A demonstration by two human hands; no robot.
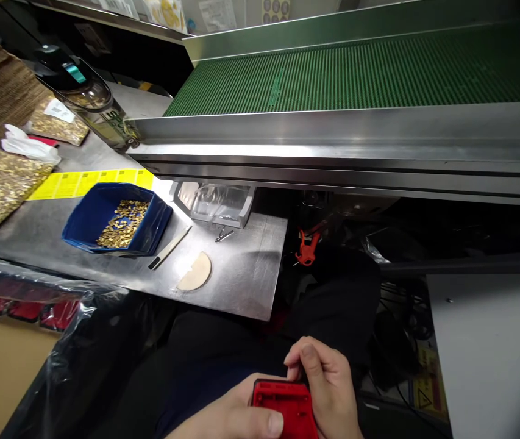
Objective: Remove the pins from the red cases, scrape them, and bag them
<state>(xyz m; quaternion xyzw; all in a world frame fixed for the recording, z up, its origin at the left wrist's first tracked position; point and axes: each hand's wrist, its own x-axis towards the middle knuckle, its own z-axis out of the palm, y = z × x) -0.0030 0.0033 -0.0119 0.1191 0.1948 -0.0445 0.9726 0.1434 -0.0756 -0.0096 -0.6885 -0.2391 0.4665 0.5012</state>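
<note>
Low at the bottom centre, over my lap, both hands hold a small red plastic part [289, 407]. My left hand [227, 421] grips it from the left, thumb lying across its lower edge. My right hand [328, 384] closes on its right side, thumb pressed on the top edge. The part shows ribs and small holes; its lower half is cut off by the frame. A blue bin [86, 221] of small brass pieces sits on the metal bench [241, 274] to the upper left, well away from both hands.
A green conveyor belt [369, 67] with a steel rail runs across the top. On the bench lie bags of brass pieces [3, 186], yellow labels [90, 181], a clear plastic tray [216, 204], a flat stick [170, 247], a semicircular card [195, 272]. Red parts [26, 310] in plastic lie at left.
</note>
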